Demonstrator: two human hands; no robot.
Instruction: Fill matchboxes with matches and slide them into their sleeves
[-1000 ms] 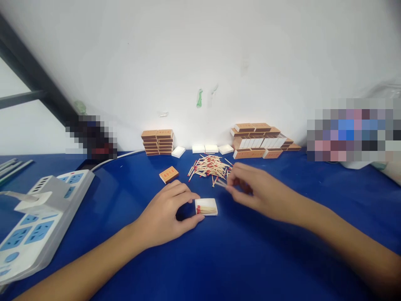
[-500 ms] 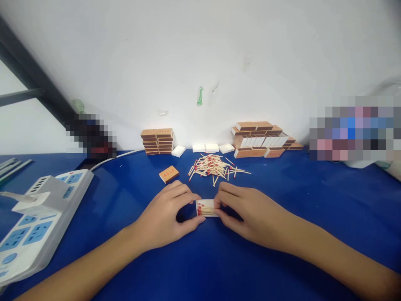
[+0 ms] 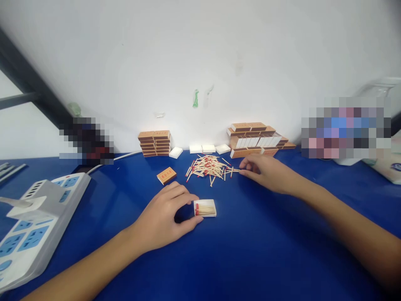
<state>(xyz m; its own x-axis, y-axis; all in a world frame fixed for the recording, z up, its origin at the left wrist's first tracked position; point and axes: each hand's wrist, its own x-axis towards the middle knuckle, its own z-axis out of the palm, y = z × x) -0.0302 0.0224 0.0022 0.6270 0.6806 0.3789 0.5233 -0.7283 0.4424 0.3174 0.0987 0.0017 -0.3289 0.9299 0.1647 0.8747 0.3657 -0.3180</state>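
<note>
A small white matchbox tray lies on the blue table, with several red-headed matches side by side in it. My left hand grips the tray's left end between thumb and forefinger. Beyond it is a loose pile of matches. My right hand is at the pile's right edge, thumb and forefinger pinched on the end of a match. Left of the pile, an orange matchbox lies flat.
Along the wall stand a stack of matchboxes and a larger stack on the right. Several white trays lie between them. A power strip with a plug takes up the left side. Blurred items sit at right.
My right hand has left the tray and moved away and to the right, to the match pile's edge. My left hand has stayed at the tray.
</note>
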